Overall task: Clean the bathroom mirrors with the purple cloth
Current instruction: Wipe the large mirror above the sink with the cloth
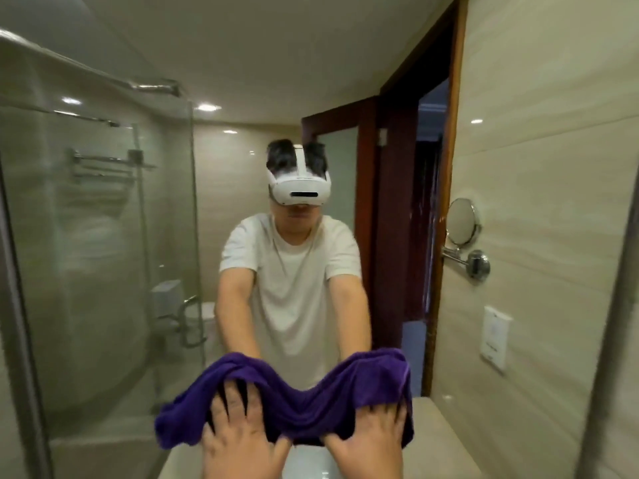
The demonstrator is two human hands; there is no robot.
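Observation:
The large bathroom mirror fills most of the head view and reflects a person in a white T-shirt with a white headset. A purple cloth is spread wide against the mirror's lower part. My left hand presses flat on the cloth's left half with fingers spread. My right hand presses flat on its right half, fingers spread too. The cloth sags in a dip between the two hands. Both hands push on the cloth rather than clutching it.
A small round swivel mirror on a chrome arm hangs on the tiled right wall. A white wall panel sits below it. Reflected: a glass shower enclosure at left and a dark wood door frame. A beige counter with a basin lies below.

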